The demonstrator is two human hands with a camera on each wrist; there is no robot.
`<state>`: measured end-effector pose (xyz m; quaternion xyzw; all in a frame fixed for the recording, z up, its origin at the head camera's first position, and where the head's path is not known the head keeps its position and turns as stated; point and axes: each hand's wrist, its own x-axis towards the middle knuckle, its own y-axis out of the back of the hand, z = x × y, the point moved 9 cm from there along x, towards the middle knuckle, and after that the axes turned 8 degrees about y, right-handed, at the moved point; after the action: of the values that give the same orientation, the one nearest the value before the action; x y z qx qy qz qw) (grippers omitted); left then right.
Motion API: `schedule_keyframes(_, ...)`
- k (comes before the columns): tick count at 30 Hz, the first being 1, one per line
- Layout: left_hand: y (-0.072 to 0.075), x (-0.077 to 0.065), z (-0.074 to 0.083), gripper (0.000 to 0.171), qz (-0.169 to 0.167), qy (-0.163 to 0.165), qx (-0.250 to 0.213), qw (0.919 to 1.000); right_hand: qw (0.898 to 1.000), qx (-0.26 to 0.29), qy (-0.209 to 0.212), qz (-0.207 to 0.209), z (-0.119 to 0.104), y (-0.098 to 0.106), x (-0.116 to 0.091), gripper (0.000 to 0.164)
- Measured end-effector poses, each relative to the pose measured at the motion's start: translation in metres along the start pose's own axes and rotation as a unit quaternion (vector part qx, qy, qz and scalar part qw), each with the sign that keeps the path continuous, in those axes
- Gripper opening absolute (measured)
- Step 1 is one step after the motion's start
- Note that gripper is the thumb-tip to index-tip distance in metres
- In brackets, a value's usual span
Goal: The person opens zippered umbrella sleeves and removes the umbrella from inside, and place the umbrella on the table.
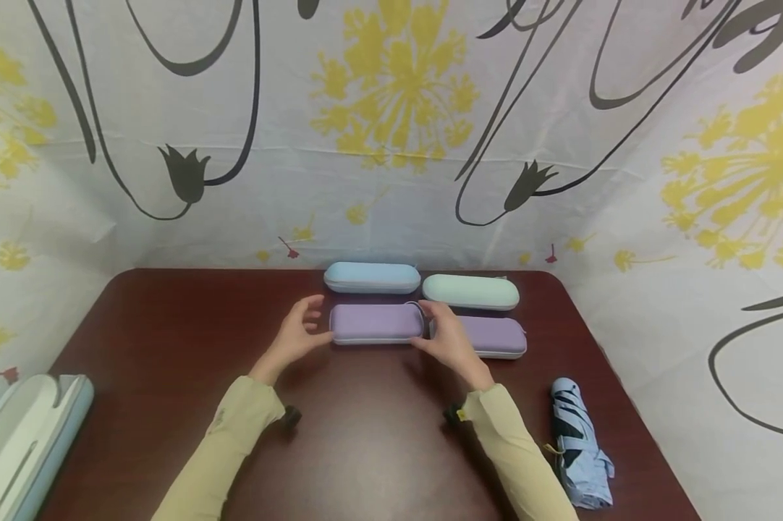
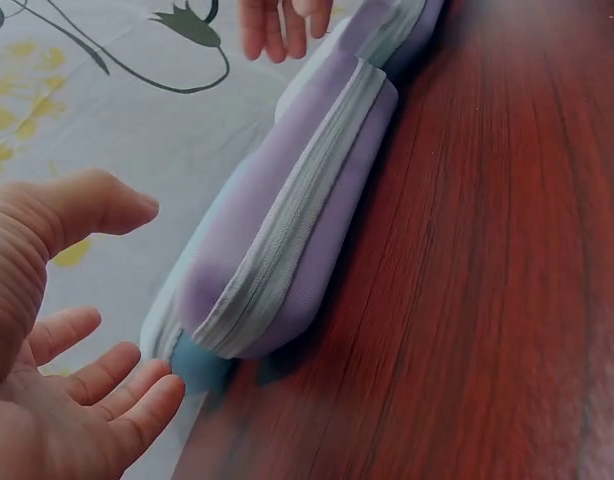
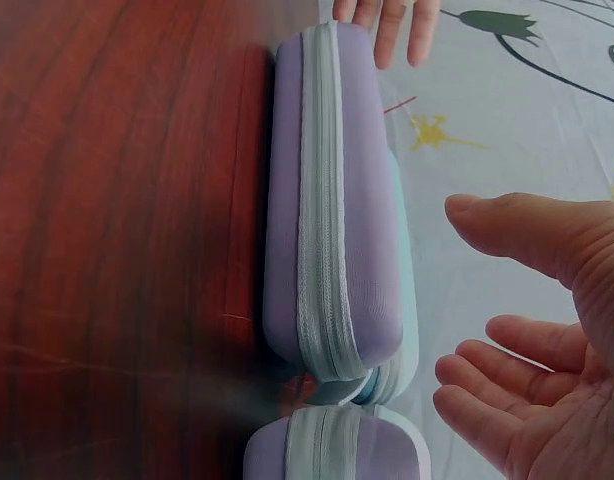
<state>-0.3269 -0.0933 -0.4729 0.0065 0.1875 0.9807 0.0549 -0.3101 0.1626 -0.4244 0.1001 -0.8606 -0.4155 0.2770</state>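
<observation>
A lilac zippered case (image 1: pixel 376 324) with a pale zip band lies toward the back of the table, between both hands. At its left end is my left hand (image 1: pixel 294 334), thumb and fingers spread apart; in the left wrist view a gap shows between this hand (image 2: pixel 62 350) and the case (image 2: pixel 277 200). My right hand (image 1: pixel 452 341) is by the right end, its fingers loosely bent and holding nothing in the right wrist view. Partly behind the right hand lies a second lilac case (image 1: pixel 496 336). A light blue case (image 1: pixel 372 278) and a mint case (image 1: pixel 471 292) lie behind.
A folded blue-and-black patterned umbrella (image 1: pixel 580 449) lies at the table's right side. At the left edge stands a white and pale blue object (image 1: pixel 36 441), cut off by the frame. A flower-printed cloth (image 1: pixel 378 210) hangs behind the dark red table (image 1: pixel 170 347).
</observation>
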Motion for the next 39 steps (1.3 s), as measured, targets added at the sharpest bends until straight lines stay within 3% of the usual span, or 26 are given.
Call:
schedule_keyframes(15,-0.015,0.013,-0.005,0.077,-0.035,0.012,0.030,0.9989,0.993,-0.008,-0.031,-0.111,0.009,-0.032,0.026,0.078)
schedule_keyframes(22,-0.023,0.015,-0.009,0.079,-0.055,0.018,0.031,0.9978,0.991,-0.016,-0.050,-0.126,0.014,-0.040,0.030,0.081)
schedule_keyframes(29,-0.025,0.016,-0.008,0.078,-0.052,0.024,0.034,0.9978,0.987,-0.034,-0.082,-0.134,0.022,-0.044,0.031,0.081)
schedule_keyframes(39,-0.028,0.019,-0.015,0.075,-0.052,0.059,0.042,0.9960,0.986,-0.036,-0.087,-0.138,0.027,-0.044,0.033,0.079)
